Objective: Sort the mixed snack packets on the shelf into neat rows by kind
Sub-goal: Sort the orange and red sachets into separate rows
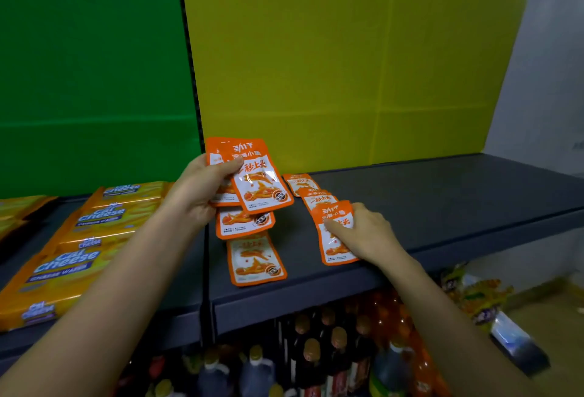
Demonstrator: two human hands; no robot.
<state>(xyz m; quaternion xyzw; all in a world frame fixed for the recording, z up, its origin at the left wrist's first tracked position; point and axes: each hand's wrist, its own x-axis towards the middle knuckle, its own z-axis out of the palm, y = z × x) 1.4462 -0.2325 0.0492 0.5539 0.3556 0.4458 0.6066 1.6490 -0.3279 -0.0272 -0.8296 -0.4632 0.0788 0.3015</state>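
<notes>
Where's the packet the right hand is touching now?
Head view, right of centre: the orange packet lies at the front edge of the shelf, frontmost in a short overlapping row, with the right hand resting on it.

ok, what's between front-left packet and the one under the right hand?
Only bare shelf, in the head view, separates front-left packet from the packet under right hand.

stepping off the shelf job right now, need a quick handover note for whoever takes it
Left hand: grips a fan of held packets, orange, above the shelf.
Right hand: fingers rest on the front packet of the right row, which overlaps front to back.
Loose packets: two lie in a column under the left hand.
Cheese wafers: already in rows, left section.
Done: right row started.
Left: lay the held packets down, probably straighten both orange rows.
</notes>
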